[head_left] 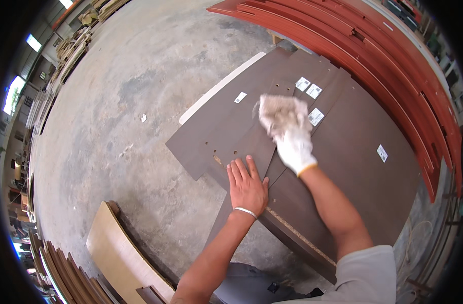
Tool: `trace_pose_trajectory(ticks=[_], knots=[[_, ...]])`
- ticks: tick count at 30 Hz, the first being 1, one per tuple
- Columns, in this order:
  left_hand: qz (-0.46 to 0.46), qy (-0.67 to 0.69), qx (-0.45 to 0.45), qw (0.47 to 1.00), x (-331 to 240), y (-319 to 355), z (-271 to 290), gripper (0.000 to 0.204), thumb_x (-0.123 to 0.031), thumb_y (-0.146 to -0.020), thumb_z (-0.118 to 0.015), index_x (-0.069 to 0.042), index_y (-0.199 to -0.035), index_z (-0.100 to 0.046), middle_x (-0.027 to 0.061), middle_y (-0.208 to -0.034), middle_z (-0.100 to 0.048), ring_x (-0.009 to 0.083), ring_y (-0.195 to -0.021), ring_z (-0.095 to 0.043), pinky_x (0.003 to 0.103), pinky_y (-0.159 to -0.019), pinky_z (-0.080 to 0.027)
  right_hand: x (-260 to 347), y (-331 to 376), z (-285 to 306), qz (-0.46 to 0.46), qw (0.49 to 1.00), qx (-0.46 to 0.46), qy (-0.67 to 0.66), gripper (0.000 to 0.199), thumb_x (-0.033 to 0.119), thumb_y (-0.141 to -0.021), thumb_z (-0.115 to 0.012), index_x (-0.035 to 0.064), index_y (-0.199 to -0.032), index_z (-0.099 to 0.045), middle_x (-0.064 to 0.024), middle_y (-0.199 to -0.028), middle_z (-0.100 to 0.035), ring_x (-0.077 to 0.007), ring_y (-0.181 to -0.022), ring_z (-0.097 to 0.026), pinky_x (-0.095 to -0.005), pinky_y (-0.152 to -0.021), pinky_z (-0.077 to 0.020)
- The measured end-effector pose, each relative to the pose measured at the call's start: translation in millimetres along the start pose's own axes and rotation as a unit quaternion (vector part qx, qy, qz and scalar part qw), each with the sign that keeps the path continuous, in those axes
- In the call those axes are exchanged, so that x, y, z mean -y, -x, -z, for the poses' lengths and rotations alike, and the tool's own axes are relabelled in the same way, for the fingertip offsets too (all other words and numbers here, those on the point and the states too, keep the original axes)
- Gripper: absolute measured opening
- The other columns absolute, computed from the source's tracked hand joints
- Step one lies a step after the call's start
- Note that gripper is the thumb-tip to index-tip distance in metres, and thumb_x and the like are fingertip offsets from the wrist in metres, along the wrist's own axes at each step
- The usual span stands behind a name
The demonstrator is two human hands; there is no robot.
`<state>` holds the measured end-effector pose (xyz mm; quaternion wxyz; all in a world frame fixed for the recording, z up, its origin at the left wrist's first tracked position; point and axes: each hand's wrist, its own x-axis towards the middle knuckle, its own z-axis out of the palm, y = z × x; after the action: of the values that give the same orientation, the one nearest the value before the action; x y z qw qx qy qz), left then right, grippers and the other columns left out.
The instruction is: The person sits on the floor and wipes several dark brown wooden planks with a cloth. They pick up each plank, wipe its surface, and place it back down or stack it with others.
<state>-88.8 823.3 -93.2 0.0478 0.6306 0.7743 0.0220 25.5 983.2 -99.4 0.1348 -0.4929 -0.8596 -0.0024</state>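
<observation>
Dark brown boards (pixel 363 167) lie overlapping in front of me, with drilled holes and small white labels on their faces. My left hand (pixel 247 188), bare and with a silver band at the wrist, rests flat near the edge of the upper board (pixel 231 129), fingers stretched out. On my right hand (pixel 294 149) is a white knit glove with a yellow cuff. It holds a bunched, dirty whitish rag (pixel 283 112) against the upper board, beside the labels. Motion blurs the rag slightly, and it hides most of my right fingers.
Long red boards (pixel 338 43) are stacked along the far right. A light wood panel (pixel 122 248) lies on the concrete floor (pixel 125 111) at lower left, next to a row of brown boards (pixel 64 268). More timber (pixel 71 50) lines the far left wall.
</observation>
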Motion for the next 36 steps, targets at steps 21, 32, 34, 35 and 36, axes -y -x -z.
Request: trace_pose_trajectory(ticks=[21, 32, 34, 35, 36], knots=[[0.004, -0.016, -0.028, 0.999, -3, -2, -10, 0.079, -0.042, -0.101, -0.055, 0.011, -0.154, -0.031, 0.035, -0.148, -0.037, 0.0482, -0.143, -0.033, 0.055, -0.124, -0.018, 7, 10, -5, -0.014, 0.997, -0.057, -0.045, 0.057, 0.035, -0.094, -0.062, 0.0116, -0.146, -0.055, -0.0149, -0.146, -0.057, -0.0359, -0.14, -0.045, -0.0527, -0.122, -0.022], [0.002, -0.03, -0.019, 0.999, -13, -3, -4, 0.079, -0.043, -0.102, -0.053, 0.011, -0.154, -0.03, 0.0349, -0.148, -0.037, 0.0478, -0.142, -0.033, 0.054, -0.124, -0.018, -46, -51, -3, -0.059, 0.997, -0.031, -0.046, 0.055, 0.036, -0.097, -0.06, 0.0151, -0.147, -0.053, -0.0089, -0.156, -0.047, -0.0345, -0.145, -0.039, -0.0492, -0.124, -0.0226], [0.004, -0.025, -0.018, 1.0, -9, -2, -6, 0.078, -0.043, -0.102, -0.052, 0.011, -0.155, -0.029, 0.0347, -0.148, -0.036, 0.0475, -0.143, -0.033, 0.054, -0.124, -0.018, -49, -89, 5, -0.189, 0.974, 0.029, -0.119, 0.066, 0.042, -0.096, -0.06, 0.0112, -0.153, -0.044, -0.0122, -0.156, -0.046, -0.0498, -0.146, -0.032, -0.0455, -0.12, -0.0328], [0.0, -0.02, -0.021, 1.0, -12, -3, -6, 0.078, -0.043, -0.102, -0.052, 0.01, -0.155, -0.029, 0.0346, -0.149, -0.036, 0.0473, -0.143, -0.032, 0.054, -0.125, -0.018, -58, -99, 6, -0.184, 0.98, 0.057, -0.053, 0.069, 0.043, -0.097, -0.06, 0.0113, -0.155, -0.04, -0.0136, -0.157, -0.045, -0.0488, -0.147, -0.031, -0.045, -0.12, -0.0329], [0.003, -0.021, -0.021, 1.0, -11, -2, -7, 0.078, -0.043, -0.102, -0.052, 0.01, -0.155, -0.029, 0.0345, -0.149, -0.036, 0.0473, -0.143, -0.032, 0.054, -0.125, -0.018, -56, -94, 1, -0.18, 0.98, 0.054, -0.068, 0.07, 0.043, -0.097, -0.06, 0.0114, -0.156, -0.039, -0.0135, -0.158, -0.043, -0.0487, -0.147, -0.031, -0.0451, -0.121, -0.0324]])
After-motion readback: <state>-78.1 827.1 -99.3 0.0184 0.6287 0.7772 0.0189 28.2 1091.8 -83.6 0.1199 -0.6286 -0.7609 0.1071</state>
